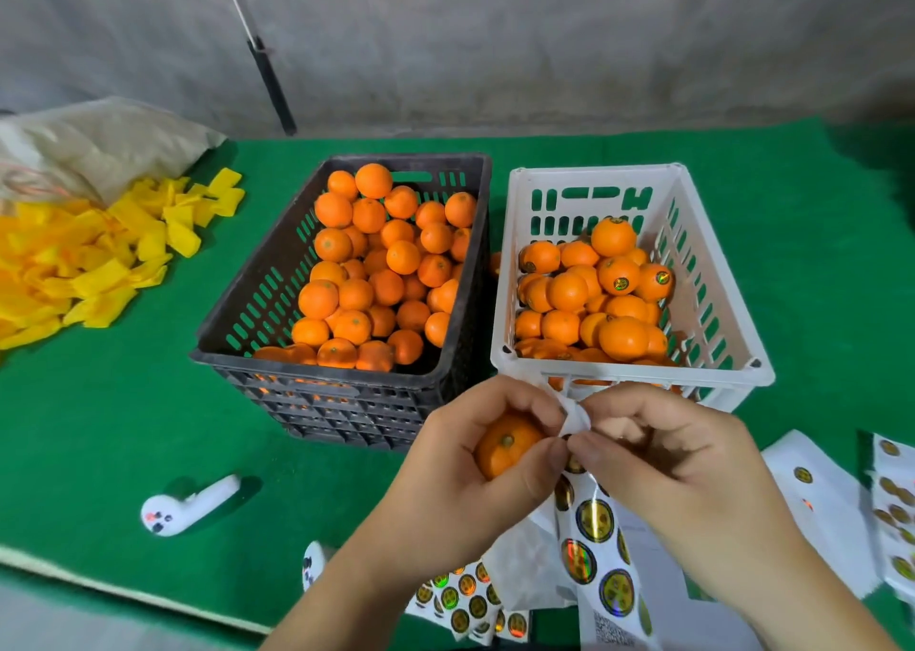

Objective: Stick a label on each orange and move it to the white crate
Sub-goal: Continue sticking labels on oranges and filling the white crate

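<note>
Nearest the camera, loose sticker sheets point(463, 601) with round gold holographic labels lie on the green table point(124, 452), with more sheets at the right edge point(896, 512). Just above them the two hands meet. The left hand point(460, 457) curls around an orange point(505, 445), stem end facing up, while its thumb and fingertips also pinch the top of a label strip point(594, 551) that hangs down between the wrists. The right hand point(678, 457) pinches the same strip at its upper end, thumb and forefinger pressed together right beside the left thumb. To the left, two small white handheld devices point(190, 504) rest on the table, one partly hidden by the left forearm. Beyond the hands stand two crates side by side: the black crate point(257, 274), heaped with unlabelled oranges, and the white crate point(703, 274), partly filled with oranges, several showing stickers. Far left, a pile of yellow foam sleeves point(84, 259) spreads beside a crumpled bag point(99, 145).
</note>
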A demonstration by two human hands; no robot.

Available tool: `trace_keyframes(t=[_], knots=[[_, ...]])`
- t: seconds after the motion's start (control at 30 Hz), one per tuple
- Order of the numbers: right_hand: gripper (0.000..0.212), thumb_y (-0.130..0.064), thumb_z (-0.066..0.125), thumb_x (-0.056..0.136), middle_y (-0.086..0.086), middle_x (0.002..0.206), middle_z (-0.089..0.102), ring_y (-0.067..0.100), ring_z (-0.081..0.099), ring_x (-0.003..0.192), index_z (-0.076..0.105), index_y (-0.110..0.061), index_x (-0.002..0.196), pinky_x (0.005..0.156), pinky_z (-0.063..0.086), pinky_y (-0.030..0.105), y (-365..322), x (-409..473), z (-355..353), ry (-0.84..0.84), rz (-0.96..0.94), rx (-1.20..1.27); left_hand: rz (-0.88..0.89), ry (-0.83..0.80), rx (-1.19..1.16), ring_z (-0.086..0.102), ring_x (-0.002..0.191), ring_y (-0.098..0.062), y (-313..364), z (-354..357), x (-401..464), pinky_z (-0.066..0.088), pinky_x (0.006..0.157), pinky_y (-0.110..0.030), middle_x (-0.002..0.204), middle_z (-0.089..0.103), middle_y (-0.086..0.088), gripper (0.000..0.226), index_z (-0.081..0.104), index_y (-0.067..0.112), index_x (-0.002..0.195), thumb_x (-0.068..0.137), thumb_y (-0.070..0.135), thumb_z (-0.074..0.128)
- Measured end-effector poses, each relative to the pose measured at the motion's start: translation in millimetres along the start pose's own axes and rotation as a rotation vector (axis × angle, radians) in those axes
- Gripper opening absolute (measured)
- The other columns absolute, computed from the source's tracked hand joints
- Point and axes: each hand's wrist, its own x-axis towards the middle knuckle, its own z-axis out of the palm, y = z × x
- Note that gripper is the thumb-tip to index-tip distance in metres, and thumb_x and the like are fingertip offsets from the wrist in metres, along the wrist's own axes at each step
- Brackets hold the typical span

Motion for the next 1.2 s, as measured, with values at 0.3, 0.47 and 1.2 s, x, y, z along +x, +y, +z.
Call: trace_keyframes(t=[0.3,0.47,1.2], knots=[[0.010,-0.033,0.079,0.085,-0.005,0.060,0.054,0.006,0.043,0.051,0.076,-0.024,0.088,0.047,0.039,0.017,3.1,0.9,13.0,0.316,0.008,-0.035,-0.130,0.005,0.012,0.068,0.086,-0.016,3.8,8.9,-3.7,0.057,0.073,-0.029,0.116,0.061,0.004,0.074,0.040,0.027,0.126,0.076,0.030,0.094],[0.021,-0.037,0.088,0.076,-0.007,0.062,0.056,0.009,0.050,0.056,0.077,-0.021,0.082,0.054,0.043,0.021,5.3,1.1,12.6,0.320,0.088,0.175,-0.128,0.036,-0.022,0.066,0.091,-0.010,2.8,11.0,-3.4,0.055,0.076,-0.024,0.111,0.063,0.004,0.060,0.044,0.022,0.123,0.081,0.017,0.087],[0.007,-0.036,0.076,0.092,0.005,0.071,0.064,0.013,0.055,0.063,0.074,-0.031,0.087,0.060,0.050,0.029,31.8,5.2,27.9,0.623,-0.041,-0.015,-0.479,0.331,-0.962,0.072,0.110,-0.034,7.6,24.7,0.9,0.063,0.085,-0.040,0.130,0.070,-0.018,0.076,0.070,0.009,0.128,0.071,0.057,0.086]])
